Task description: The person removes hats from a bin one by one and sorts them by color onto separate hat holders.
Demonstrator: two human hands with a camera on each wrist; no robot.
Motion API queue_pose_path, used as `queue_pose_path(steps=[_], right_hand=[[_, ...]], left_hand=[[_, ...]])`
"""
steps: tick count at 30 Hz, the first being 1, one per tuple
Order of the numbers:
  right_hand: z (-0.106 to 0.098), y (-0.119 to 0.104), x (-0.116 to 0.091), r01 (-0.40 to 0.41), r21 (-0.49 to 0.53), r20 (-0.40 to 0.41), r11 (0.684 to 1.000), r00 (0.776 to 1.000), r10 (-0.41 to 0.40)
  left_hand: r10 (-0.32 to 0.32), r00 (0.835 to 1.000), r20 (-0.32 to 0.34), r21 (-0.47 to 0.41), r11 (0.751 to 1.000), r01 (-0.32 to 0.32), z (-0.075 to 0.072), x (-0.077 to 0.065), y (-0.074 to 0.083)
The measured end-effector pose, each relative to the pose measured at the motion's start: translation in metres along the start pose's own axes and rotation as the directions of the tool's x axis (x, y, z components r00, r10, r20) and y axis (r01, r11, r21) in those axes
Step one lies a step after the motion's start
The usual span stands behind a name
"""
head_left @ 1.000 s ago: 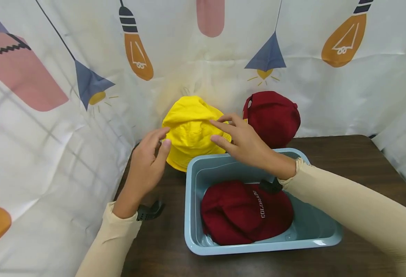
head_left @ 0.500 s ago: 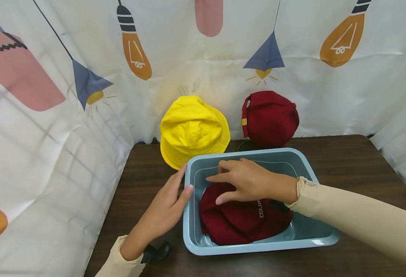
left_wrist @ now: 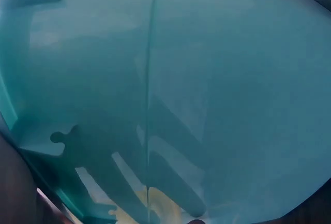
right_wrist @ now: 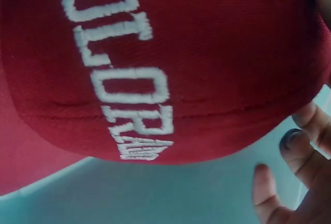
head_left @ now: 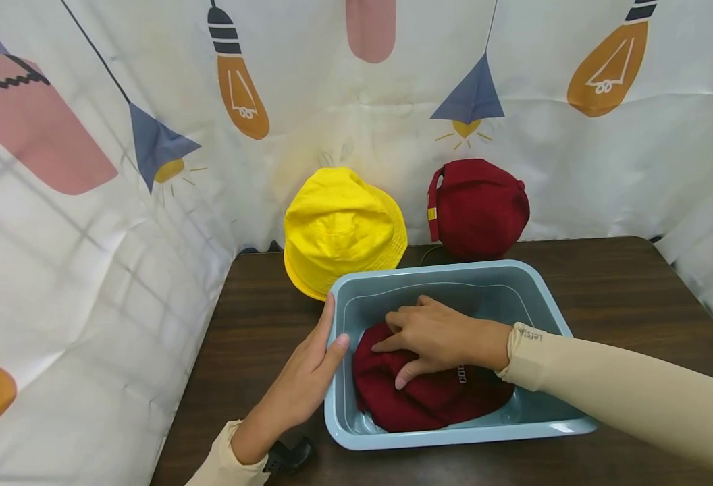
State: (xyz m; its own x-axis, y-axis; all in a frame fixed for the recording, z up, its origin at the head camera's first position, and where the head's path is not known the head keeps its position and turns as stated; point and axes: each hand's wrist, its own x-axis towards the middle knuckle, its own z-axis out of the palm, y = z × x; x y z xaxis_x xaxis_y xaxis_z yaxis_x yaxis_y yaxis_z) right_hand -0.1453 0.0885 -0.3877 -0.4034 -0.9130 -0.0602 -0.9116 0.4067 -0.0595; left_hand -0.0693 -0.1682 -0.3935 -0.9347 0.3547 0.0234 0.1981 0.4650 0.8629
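Note:
In the head view, a dark red cap (head_left: 429, 405) lettered in white lies in a light blue plastic bin (head_left: 454, 442). My right hand (head_left: 432, 334) reaches over its crown, index finger and thumb spread across it. The right wrist view shows the cap's lettered front (right_wrist: 129, 84) close up, with spread fingers (right_wrist: 300, 151) beside the crown's edge. My left hand (head_left: 304, 374) lies along the bin's left wall, fingers straight, thumb at the rim. Blue plastic wall (left_wrist: 176, 79) fills most of the left wrist view.
Behind the bin, a yellow bucket hat (head_left: 338, 223) stands at the left and another dark red cap (head_left: 481, 209) at the right. Everything is on a dark wood table (head_left: 624, 290), with a white printed curtain (head_left: 362, 128) behind it and to the left.
Both hands have come down from the yellow hat. My right hand has moved into the bin over the cap; my left has moved to the bin's left side. The hats stay in place.

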Motion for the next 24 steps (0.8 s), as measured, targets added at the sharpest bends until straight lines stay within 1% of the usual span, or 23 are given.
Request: queue_pose_path(steps=[8,11,18,21,24], right_hand=[[0.006,0.003,0.002,0.059,0.006,-0.070,0.998,0.996,-0.059],[0.004,0.003,0.002,0.054,0.023,-0.073,0.998,0.996,-0.052],[-0.011,0.006,-0.009,-0.025,0.103,-0.076,0.994,0.997,0.032],[-0.019,0.008,-0.018,-0.074,0.174,-0.079,0.982,0.993,0.089],[-0.025,0.010,-0.029,-0.105,0.255,-0.091,0.961,0.987,0.132]], left_hand=[[-0.001,1.000,-0.007,0.013,1.000,0.001,0.000,-0.001,0.000],[0.002,1.000,-0.008,0.020,1.000,-0.001,0.001,-0.001,0.000],[-0.002,1.000,-0.002,0.005,1.000,0.002,0.001,0.000,-0.001],[0.000,1.000,-0.004,0.004,1.000,0.000,0.000,0.001,-0.001],[0.005,1.000,-0.003,0.002,1.000,-0.005,0.000,0.001,-0.001]])
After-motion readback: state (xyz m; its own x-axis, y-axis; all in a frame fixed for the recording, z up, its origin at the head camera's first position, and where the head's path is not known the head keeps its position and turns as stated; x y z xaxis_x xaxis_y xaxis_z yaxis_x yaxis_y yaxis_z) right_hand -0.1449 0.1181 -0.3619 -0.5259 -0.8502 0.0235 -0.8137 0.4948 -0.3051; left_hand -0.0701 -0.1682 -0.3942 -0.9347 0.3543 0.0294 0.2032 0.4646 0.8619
